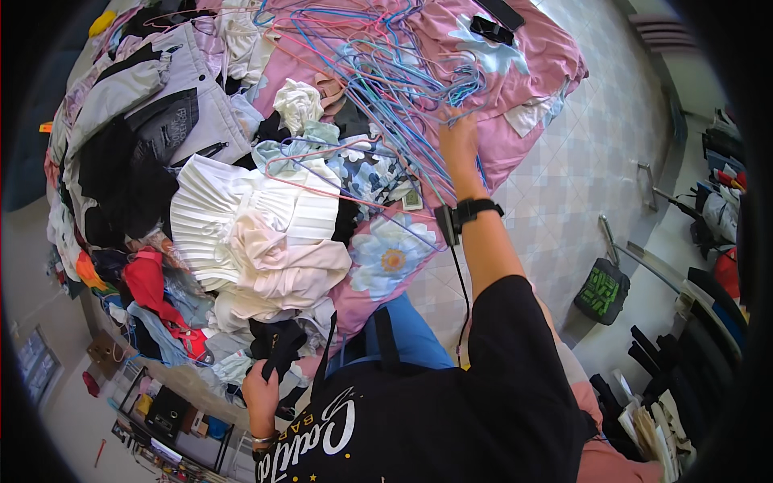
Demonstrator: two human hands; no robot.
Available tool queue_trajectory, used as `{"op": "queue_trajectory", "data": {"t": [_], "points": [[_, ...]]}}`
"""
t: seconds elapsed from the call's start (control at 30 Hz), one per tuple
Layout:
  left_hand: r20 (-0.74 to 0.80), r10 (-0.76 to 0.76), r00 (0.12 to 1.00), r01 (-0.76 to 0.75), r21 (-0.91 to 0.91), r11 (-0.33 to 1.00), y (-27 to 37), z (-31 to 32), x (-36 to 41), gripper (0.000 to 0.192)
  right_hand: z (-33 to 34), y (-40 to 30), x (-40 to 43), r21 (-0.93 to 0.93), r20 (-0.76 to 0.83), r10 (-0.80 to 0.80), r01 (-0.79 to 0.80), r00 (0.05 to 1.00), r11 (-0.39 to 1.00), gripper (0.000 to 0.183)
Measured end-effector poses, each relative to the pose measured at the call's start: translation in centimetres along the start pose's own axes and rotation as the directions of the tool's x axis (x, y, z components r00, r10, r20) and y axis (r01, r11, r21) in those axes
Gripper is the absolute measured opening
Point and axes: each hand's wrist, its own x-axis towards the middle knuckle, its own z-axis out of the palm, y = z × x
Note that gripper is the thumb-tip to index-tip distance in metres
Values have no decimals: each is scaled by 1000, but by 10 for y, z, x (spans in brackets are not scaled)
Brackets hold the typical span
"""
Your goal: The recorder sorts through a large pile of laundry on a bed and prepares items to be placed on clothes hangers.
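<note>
My left hand (261, 386) grips a black piece of clothing (279, 350) at the near edge of the clothes pile. My right hand (459, 142), with a black strap at the wrist, reaches to the hook ends of a heap of blue, pink and purple wire clothes hangers (392, 78). Its fingers are curled around hanger wire, partly hidden among the hooks. Between the hands lie a white pleated skirt (208, 211) and a cream garment (290, 259). A pink hanger (326, 188) and a purple one rest across the skirt and a blue-and-white patterned cloth (368, 169).
A pink flowered bedsheet (392, 259) lies under everything. To the left is a pale jacket (199, 78) and a red garment (148, 281). A small white digital display (413, 200), sunglasses (492, 30) and a phone (502, 11) sit on the sheet. Tiled floor (525, 229) runs along the right.
</note>
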Motion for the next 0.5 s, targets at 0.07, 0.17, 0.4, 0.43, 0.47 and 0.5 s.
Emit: {"op": "queue_trajectory", "data": {"t": [0.07, 0.17, 0.4, 0.43, 0.47, 0.5], "points": [[14, -31, 999, 31, 4, 1000, 2, 0, 0, 18, 5, 13, 9, -100, 33, 204, -200, 978, 975, 15], [18, -18, 1000, 18, -29, 999, 1, 4, -2, 17, 12, 22, 14, -353, 173, 136, -68, 975, 933, 16], [17, -11, 1000, 11, 3, 1000, 1, 8, 3, 17, 15, 23, 14, -255, 205, 334, -279, 920, 926, 20], [18, -21, 1000, 21, 8, 1000, 2, 7, 3, 17, 16, 25, 11, -234, 185, 273, -228, 944, 945, 22], [19, -31, 999, 31, 14, 999, 3, 7, 4, 17, 17, 27, 9, -213, 163, 211, -175, 964, 961, 23], [21, -35, 999, 35, 14, 999, 4, 7, 4, 17, 15, 24, 7, -214, 167, 211, -174, 963, 961, 23]]}}
